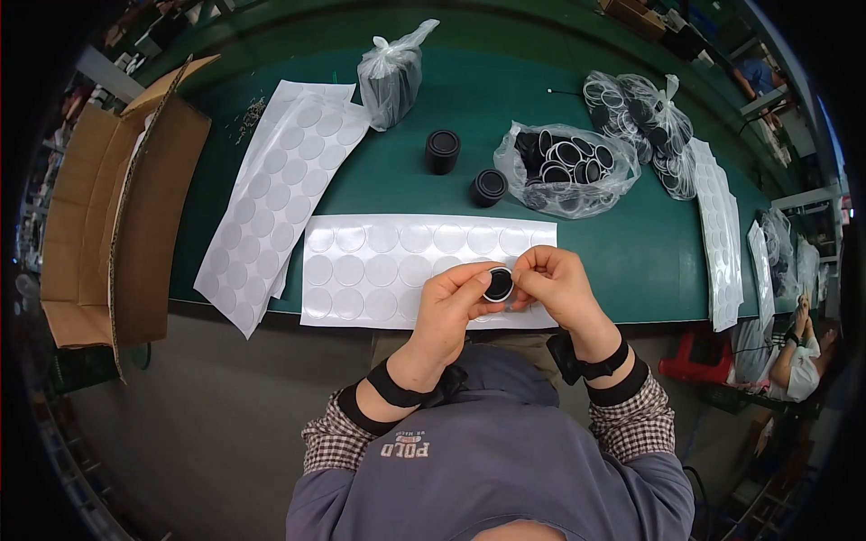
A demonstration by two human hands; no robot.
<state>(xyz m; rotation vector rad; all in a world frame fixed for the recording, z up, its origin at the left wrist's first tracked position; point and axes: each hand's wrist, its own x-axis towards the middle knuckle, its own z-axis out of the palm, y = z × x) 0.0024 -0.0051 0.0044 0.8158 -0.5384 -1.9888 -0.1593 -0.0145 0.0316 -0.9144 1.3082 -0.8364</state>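
Between my hands, above a white sheet of round stickers, is a small black disc with a white rim. My left hand is closed, pinching the disc at its left edge. At the disc's right edge, my right hand has thumb and forefinger pressed together; whatever lies between those fingertips is too small to make out. The sticker sheet lies flat along the near edge of the green table, its right part partly covered by my hands. Two stacks of black discs, one stack and a shorter stack, stand beyond it.
An open plastic bag of black, white-rimmed discs sits right of the stacks. Tied bags stand farther back. More sticker sheets lie left, beside a cardboard box; others lie right. Another person sits at far right.
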